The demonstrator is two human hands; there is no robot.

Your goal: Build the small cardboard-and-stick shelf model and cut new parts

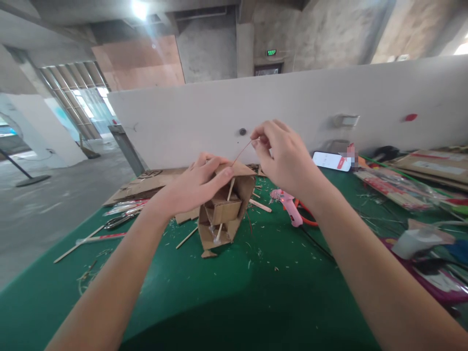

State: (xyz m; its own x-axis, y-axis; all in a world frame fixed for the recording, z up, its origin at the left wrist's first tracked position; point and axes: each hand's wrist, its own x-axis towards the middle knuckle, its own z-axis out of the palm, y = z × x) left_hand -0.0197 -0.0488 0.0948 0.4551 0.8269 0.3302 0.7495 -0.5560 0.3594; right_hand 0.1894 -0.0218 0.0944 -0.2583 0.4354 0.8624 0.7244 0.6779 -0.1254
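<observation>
While right hand pinches thin strand, left hand, part-open, touches cardboard structure

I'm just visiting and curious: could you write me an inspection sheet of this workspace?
Surface: green tabletop, strewn with small scraps
Job's things: cardboard structure with wooden stick; thin reddish strand
Clutter: pink glue gun, lit phone, flat cardboard
Hands: left hand on the structure's top; right hand pinches the strand
Cables: black cable from the glue gun
Surroundings: white panel behind, concrete floor, green exit sign
</observation>
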